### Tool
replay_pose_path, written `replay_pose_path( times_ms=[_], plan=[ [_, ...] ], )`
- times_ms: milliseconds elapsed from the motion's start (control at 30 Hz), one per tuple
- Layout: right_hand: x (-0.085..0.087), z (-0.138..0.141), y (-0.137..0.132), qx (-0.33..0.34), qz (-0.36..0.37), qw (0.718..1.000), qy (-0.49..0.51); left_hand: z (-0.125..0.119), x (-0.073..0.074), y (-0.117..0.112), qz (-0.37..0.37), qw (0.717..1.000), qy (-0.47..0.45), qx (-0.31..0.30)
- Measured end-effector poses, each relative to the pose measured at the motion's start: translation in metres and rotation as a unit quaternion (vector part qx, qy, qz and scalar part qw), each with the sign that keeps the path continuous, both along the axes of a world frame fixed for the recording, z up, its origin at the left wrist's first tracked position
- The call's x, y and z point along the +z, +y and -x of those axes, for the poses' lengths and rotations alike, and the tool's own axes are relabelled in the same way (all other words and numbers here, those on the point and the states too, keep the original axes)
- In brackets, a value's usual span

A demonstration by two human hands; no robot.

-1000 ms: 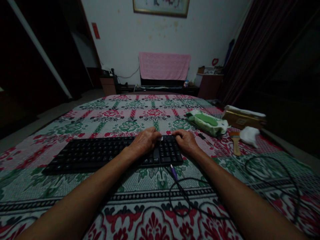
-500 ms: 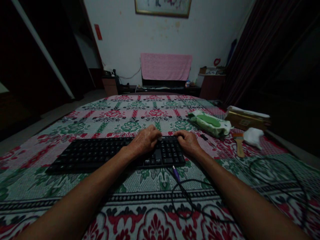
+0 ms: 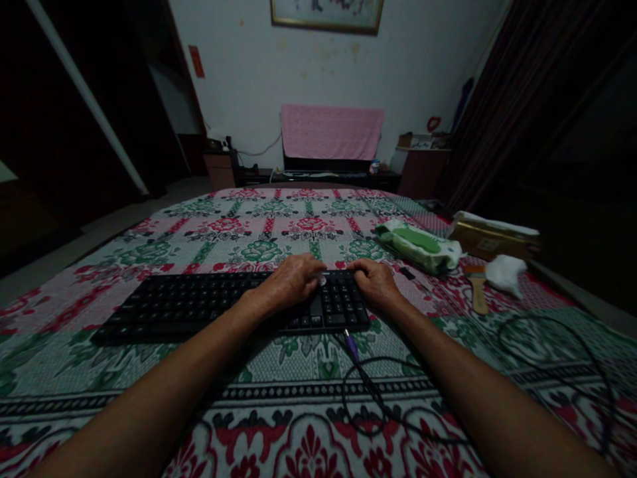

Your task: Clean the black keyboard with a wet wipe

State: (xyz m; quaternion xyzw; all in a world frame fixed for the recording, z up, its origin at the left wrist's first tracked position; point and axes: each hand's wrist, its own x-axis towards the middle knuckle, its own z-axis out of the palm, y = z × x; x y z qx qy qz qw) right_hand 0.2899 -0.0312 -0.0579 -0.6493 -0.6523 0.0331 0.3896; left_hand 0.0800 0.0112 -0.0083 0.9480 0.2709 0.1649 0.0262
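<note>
A black keyboard (image 3: 174,305) lies flat on the patterned cloth in front of me. Over its right part, near the top of the number pad, my left hand (image 3: 293,280) pinches a small white wad (image 3: 322,281) and presses it to the keys. The wad is mostly hidden by the fingers, so its material is unclear. My right hand (image 3: 377,283) is closed on the keyboard's upper right corner, thumb and fingers bent at the edge. Just below the number pad lies a purple cable plug (image 3: 351,345).
To the right are a green-and-white wipes pack (image 3: 421,242), a gold tissue box (image 3: 490,242), a crumpled white tissue (image 3: 505,273) and a wooden-handled brush (image 3: 478,297). A small black object (image 3: 407,273) lies beside the wipes. Black cable (image 3: 365,382) loops across the patterned cloth (image 3: 279,425).
My left hand has shifted slightly down and right with the white wad, its fingers reaching further over the number pad. My right hand keeps its hold on the keyboard's corner.
</note>
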Motion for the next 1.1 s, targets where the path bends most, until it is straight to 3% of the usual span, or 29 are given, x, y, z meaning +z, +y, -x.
replay_pose_path(
  times_ms=[433,933,1100],
  plan=[
    [-0.004,-0.002,0.003,0.012,-0.007,1.000,0.002,-0.013,-0.008,-0.009,-0.024,0.998,-0.049,-0.031],
    [-0.002,-0.002,0.002,0.011,-0.008,1.000,-0.002,-0.016,-0.009,-0.007,-0.043,0.997,-0.020,-0.063],
    [-0.003,-0.001,0.002,0.008,-0.007,1.000,0.002,-0.014,-0.011,-0.004,-0.052,0.998,-0.006,-0.042]
  ],
)
